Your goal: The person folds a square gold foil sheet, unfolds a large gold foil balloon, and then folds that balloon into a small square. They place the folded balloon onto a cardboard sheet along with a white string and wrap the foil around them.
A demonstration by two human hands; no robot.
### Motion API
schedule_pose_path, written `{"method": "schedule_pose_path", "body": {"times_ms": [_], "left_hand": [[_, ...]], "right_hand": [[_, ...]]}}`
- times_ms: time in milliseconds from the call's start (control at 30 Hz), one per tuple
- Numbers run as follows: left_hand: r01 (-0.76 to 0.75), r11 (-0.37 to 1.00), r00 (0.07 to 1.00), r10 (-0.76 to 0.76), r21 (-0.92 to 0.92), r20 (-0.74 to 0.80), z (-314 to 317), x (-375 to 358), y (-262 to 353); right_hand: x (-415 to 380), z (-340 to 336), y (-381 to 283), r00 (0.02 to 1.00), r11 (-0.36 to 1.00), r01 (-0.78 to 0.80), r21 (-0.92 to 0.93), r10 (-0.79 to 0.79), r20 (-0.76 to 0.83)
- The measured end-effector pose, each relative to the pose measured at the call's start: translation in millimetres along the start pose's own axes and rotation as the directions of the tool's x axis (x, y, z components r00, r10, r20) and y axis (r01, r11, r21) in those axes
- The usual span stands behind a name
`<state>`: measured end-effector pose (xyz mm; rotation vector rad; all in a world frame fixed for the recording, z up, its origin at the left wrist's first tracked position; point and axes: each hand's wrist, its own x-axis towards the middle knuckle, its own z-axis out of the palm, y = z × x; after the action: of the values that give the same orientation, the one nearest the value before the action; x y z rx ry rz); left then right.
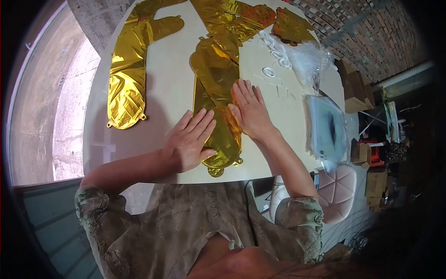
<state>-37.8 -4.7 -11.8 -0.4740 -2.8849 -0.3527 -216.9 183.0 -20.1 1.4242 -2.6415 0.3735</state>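
A deflated gold foil balloon (216,69) lies lengthwise on the pale table in front of me, its rounded, tabbed end near the table's front edge. My left hand (191,139) rests flat on its left side, fingers stretched out and pointing away from me. On the right edge of the foil lies my right hand (251,109), also flat with fingers extended. Neither hand grips anything. Another flat gold foil balloon (127,79) sits farther left, bent near its top, with small tabs at its lower end.
More gold foil pieces (292,27) lie at the table's far side. Coils of white ribbon (269,72), a clear plastic bag (309,63) and a stack of clear plastic sleeves (326,128) are on the right. Beyond stand a padded stool (338,193) and cardboard boxes (354,88).
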Motion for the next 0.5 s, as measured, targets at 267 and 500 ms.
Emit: {"method": "schedule_pose_path", "body": {"times_ms": [267, 500], "left_hand": [[-0.064, 0.998, 0.989, 0.066, -0.018, 0.129, -17, 72, -54], [-0.092, 0.995, 0.995, 0.093, -0.040, 0.023, 23, 105, -90]], "right_hand": [[2, -5, -5, 0.994, 0.999, -0.029, -0.044, 0.034, 0.103], [-3, -8, -5, 0.993, 0.999, -0.033, -0.006, 0.034, 0.115]]}}
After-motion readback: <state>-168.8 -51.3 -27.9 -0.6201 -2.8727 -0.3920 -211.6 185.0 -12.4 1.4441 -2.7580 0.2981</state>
